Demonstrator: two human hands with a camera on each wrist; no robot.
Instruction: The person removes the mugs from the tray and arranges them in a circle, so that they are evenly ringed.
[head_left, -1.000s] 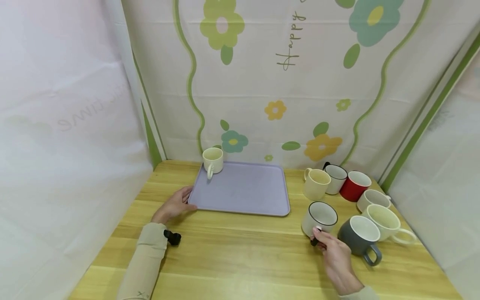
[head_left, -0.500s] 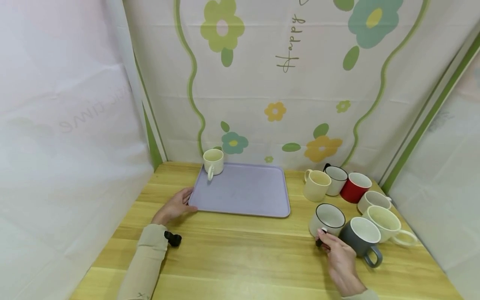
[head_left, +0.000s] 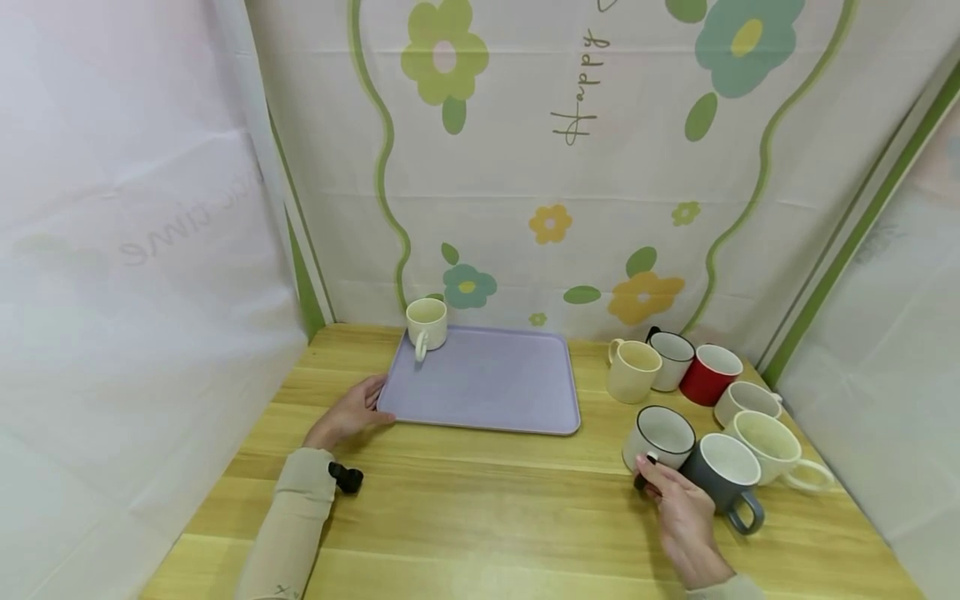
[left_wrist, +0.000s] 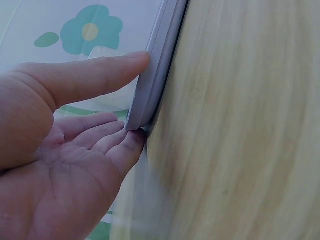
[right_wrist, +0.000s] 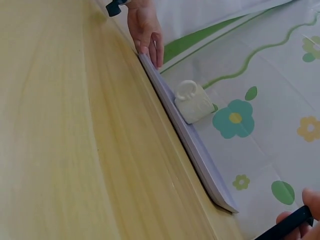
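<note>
My right hand (head_left: 682, 512) pinches the black handle of a white mug with a black rim (head_left: 663, 435) in the head view. This mug stands upright on the table, right beside a dark grey mug (head_left: 722, 472). Only its black handle (right_wrist: 287, 225) shows in the right wrist view, between thumb and fingers. My left hand (head_left: 351, 412) touches the near left corner of a lilac tray (head_left: 487, 383). In the left wrist view the thumb lies straight against the tray's edge (left_wrist: 155, 75) and the fingers reach, mostly straight, past the corner. A cream mug (head_left: 426, 325) stands on the tray's far left corner.
Several other mugs stand at the right: pale yellow (head_left: 633, 371), white with black rim (head_left: 671, 360), red (head_left: 710, 375), off-white (head_left: 747, 403) and light cream (head_left: 765, 446). A flowered cloth (head_left: 495, 167) hangs behind the wooden table (head_left: 480, 517); white cloths flank both sides.
My right hand has slid the black-rimmed mug a little to the right, up beside the dark grey mug. The left hand, the tray and its mug have stayed in place.
</note>
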